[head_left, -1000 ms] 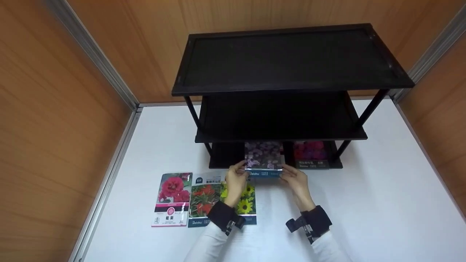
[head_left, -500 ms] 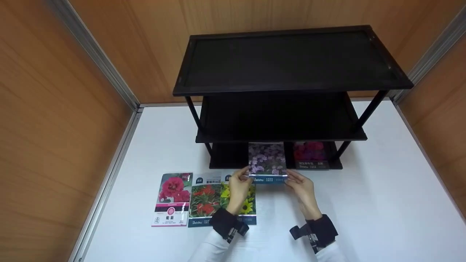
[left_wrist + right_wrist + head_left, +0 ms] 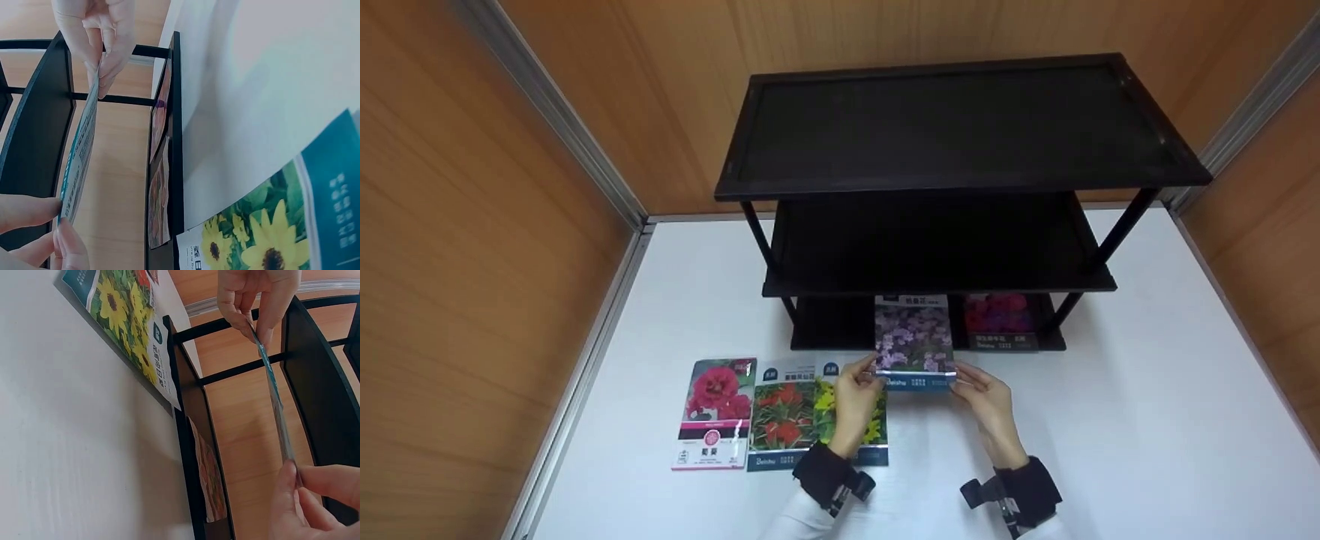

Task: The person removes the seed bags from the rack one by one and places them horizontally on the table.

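Note:
A seed packet with purple flowers is held level in front of the black rack's lower gap, its far edge just below the middle shelf's front. My left hand pinches its left near corner between thumb and fingers. At the right near corner my right hand pinches it the same way. The left wrist view shows the packet edge-on, above the bottom shelf. Beneath it on that shelf lies another packet, hidden from the head view. A pink-flowered packet lies farther right on the bottom shelf.
On the white table, left of the hands, lie packets with a pink bloom, red flowers and yellow flowers. The left forearm crosses over the yellow one. The rack's top shelf overhangs the middle shelf.
Both hands have drawn the purple-flowered packet back toward me and slightly right. More of its face now shows, including the title strip at its far end.

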Demonstrator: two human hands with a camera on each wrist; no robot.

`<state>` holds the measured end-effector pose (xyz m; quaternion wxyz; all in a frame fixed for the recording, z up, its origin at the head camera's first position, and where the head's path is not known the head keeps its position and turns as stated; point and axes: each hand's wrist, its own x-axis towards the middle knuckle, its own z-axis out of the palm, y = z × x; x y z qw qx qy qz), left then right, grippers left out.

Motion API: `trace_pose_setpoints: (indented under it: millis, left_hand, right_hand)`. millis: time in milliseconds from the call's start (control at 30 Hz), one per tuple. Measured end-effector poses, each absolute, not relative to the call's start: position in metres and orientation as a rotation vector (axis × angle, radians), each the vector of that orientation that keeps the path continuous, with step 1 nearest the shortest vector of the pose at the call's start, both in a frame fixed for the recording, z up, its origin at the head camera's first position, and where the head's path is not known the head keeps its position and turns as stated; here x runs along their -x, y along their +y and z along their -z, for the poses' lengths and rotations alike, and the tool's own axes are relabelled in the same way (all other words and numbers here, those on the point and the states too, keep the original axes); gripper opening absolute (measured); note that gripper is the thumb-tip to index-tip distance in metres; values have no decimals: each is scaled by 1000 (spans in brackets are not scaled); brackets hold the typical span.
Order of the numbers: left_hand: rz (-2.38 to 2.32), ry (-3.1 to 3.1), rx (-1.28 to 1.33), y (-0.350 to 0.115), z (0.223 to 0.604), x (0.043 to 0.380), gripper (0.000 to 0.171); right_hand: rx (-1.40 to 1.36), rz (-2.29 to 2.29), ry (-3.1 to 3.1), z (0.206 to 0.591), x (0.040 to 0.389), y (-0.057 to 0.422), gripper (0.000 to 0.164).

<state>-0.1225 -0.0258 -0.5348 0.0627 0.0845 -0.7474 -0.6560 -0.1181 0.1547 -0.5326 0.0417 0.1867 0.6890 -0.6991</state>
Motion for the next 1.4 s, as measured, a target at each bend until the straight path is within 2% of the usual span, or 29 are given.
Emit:
trace_pose_setpoints:
  millis: [200, 467, 800, 1400]
  left_hand:
    - [1965, -2246, -270, -22, 533, 114, 36]
    - [1954, -2265, -285, -20, 507, 98, 32]
    - [1958, -2306, -293, -22, 547, 98, 34]
    - [1961, -2366, -296, -22, 558, 85, 33]
  right_hand:
    - [-592, 2116, 2121, 536, 109, 156, 37]
    - [-591, 2095, 2126, 542, 101, 157, 37]
    - [-604, 2068, 2149, 547, 94, 159, 36]
    - [-592, 1990, 2198, 555, 84, 162, 33]
